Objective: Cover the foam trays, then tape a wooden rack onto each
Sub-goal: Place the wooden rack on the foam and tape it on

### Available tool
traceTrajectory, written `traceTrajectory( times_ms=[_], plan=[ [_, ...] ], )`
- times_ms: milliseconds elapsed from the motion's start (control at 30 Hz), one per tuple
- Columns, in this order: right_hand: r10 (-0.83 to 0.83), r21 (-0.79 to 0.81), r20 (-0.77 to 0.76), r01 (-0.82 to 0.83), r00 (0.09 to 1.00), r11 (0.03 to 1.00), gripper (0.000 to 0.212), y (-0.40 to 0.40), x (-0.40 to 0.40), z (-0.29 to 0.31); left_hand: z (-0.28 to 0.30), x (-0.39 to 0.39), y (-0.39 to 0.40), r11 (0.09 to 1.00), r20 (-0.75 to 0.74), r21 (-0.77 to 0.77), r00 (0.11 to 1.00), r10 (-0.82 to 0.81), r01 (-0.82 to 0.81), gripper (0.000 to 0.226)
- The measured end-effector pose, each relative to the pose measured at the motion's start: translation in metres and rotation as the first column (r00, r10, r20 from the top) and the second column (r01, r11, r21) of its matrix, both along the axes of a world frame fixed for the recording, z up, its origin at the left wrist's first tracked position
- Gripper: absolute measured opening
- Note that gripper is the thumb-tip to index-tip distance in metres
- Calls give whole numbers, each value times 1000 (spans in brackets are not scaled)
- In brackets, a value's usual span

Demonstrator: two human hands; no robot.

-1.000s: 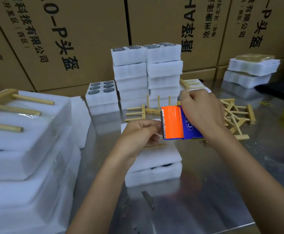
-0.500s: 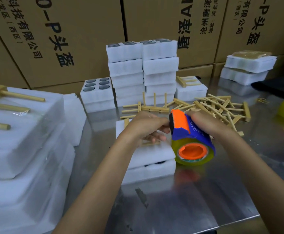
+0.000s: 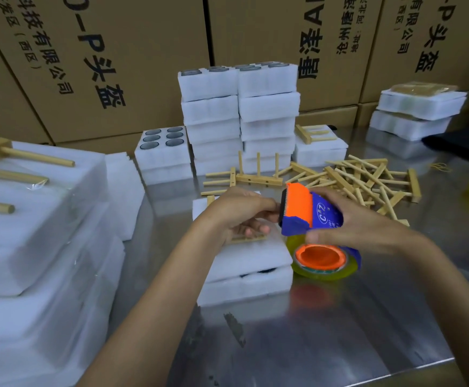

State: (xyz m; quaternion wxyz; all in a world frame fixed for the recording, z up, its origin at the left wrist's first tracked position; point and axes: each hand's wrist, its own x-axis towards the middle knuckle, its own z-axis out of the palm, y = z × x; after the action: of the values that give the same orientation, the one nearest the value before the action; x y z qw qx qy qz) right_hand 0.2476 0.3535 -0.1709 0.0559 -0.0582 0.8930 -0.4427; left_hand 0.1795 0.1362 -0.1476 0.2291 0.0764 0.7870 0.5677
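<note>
Printed cardboard boxes [image 3: 132, 51] stacked behind — dark cloth [image 3: 462, 148] far right on steel table [image 3: 339, 331].

Your left fingers [image 3: 255, 229] rest on a rack [image 3: 251, 238] atop the trays [image 3: 251, 270]; loose racks [image 3: 367, 180] lie behind your right fingers [image 3: 319, 236].

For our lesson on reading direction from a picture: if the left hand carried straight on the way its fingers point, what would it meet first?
The left hand points right, its fingertips at the toothed edge of the tape dispenser that the right hand holds. The dispenser comes first, probably at once; whether they touch already is unclear.
</note>
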Motion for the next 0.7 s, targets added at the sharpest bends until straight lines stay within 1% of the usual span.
traceTrajectory(
  times_ms=[33, 100, 200, 233, 367, 467, 533, 600, 700],
  plan=[
    [24, 70, 30, -26, 999, 997, 99, 4, 2, 1, 0, -1, 1, 1000, -2, -3, 1000, -3, 3, 11],
    [27, 227, 24, -31, 999, 973, 106, 10, 2, 2, 0, -2, 3, 1000, -19, -13, 1000, -1, 1, 10],
    [19, 446, -47, 4, 999, 895, 104, 10, 1, -1, 0, -2, 7, 999, -35, -35, 999, 7, -8, 11],
    [2, 465, -69, 30, 998, 885, 101, 9, 2, -4, 0, -2, 7, 999, -36, -36, 999, 13, -14, 11],
    [-107, 306, -170, 155, 980, 939, 96, 4, 7, -21, -1, -2, 8, 998, -49, -41, 998, 49, -51, 14],
    [-82, 309, -251, 160, 964, 938, 90, 4, 7, -24, 1, -1, 9, 995, -106, -63, 991, 76, -83, 9],
    [-53, 337, -283, 151, 958, 929, 91, 7, 3, -15, 5, -2, 8, 992, -121, -51, 987, 108, -115, 8],
    [-17, 384, -328, 150, 944, 911, 95, 11, -4, 2, 13, -4, 4, 990, -98, 13, 985, 142, -141, 5],
    [64, 548, -391, 177, 918, 817, 98, 19, -9, 19, 33, -14, -14, 967, -136, 101, 959, 247, -234, 2]
  ],
)
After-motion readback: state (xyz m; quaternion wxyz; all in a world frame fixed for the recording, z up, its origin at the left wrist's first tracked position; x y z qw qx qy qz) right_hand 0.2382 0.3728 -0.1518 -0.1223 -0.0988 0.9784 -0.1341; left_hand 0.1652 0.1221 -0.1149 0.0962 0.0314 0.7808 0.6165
